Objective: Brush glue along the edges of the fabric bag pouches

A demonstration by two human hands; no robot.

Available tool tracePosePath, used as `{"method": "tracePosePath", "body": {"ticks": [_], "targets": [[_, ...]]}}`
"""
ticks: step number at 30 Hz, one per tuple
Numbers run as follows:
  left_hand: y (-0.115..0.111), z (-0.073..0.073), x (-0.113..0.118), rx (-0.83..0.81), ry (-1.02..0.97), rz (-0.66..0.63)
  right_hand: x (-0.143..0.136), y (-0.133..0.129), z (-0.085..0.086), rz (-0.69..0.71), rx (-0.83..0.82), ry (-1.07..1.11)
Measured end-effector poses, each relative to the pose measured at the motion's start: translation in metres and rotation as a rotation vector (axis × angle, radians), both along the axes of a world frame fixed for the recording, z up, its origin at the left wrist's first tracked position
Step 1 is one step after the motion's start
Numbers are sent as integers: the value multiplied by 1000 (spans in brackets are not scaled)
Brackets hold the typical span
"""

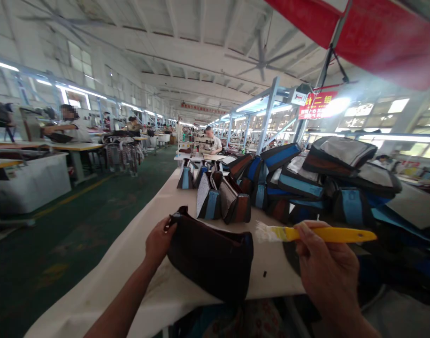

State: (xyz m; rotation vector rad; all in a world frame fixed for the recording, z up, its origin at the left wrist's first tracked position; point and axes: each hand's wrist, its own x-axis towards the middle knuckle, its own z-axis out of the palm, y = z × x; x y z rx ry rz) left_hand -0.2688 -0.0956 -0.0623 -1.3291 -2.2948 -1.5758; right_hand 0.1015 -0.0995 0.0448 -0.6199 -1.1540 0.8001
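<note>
My left hand pinches the upper left corner of a dark brown fabric bag, which stands on the pale tabletop with its opening upward. In my right hand is a paintbrush with a yellow handle. Its whitish bristles point left, to the right of the bag and apart from it. Just beyond the bag stand a blue-and-grey bag piece and a brown-and-grey one. A tiny dark scrap lies on the table below the brush.
A heap of blue, brown and grey bag pieces covers the table's right side. The table's left edge borders a green floor aisle. Ahead, a person sits at a sewing machine; another person works at the left.
</note>
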Motion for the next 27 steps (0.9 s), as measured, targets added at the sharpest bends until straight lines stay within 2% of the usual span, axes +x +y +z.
{"method": "tracePosePath", "body": {"ticks": [2, 5, 6, 8, 11, 13, 15, 18, 22, 24, 27], "targets": [[-9, -13, 17, 47, -46, 61, 1, -1, -2, 7, -43, 65], [-31, -40, 72, 119, -12, 74, 2, 2, -4, -1, -123, 153], [-38, -49, 96, 141, 72, 14, 2, 3, -5, 2, -151, 180], [-45, -66, 144, 173, 247, -189, 0, 5, -5, 22, -205, 227], [-36, -76, 199, 281, 383, -265, -5, 3, -6, 85, -266, 247], [-22, -74, 219, 332, 369, -261, -7, -1, -8, 98, -276, 221], [-8, -68, 225, 365, 312, -271, -3, -3, -12, 68, -258, 190], [3, -59, 220, 393, 245, -291, 8, -1, -20, -16, -179, 97], [-6, -46, 202, 372, 169, -338, 17, 2, -26, -178, -40, -179], [-16, -36, 193, 324, 75, -405, 9, 1, -25, -153, 45, -333], [-32, -20, 183, 246, -55, -516, -18, 2, -25, 17, 150, -439]]}}
